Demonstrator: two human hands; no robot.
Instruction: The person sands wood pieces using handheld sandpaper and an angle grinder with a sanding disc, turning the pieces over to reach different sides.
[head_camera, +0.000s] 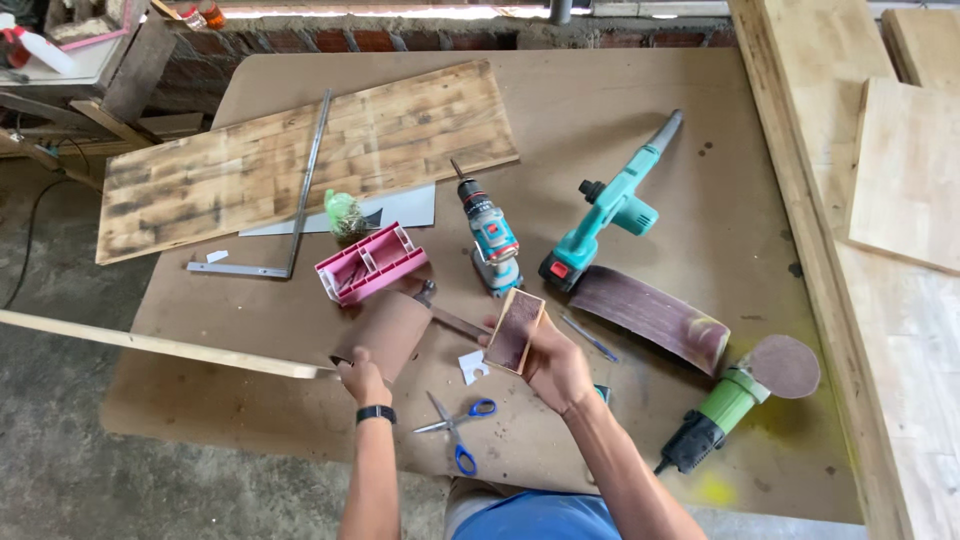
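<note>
While the right hand (555, 365) is closing around a small wooden block faced with dark sandpaper (515, 330), holding it tilted, long axis running up and slightly right, the left hand (362, 382) is pinching the lower edge of a brown sandpaper sheet (388, 332) lying just left of the block, apart from it. Blue-handled scissors (455, 425) are lying between the forearms. Further out: a pink plastic case (368, 263), a teal drill (490, 235), a teal power tool (610, 205), a green sander (730, 405). No readable labels showing.

bare table (640, 100) beyond drill (492, 235), scissors (458, 421) below hands
</note>
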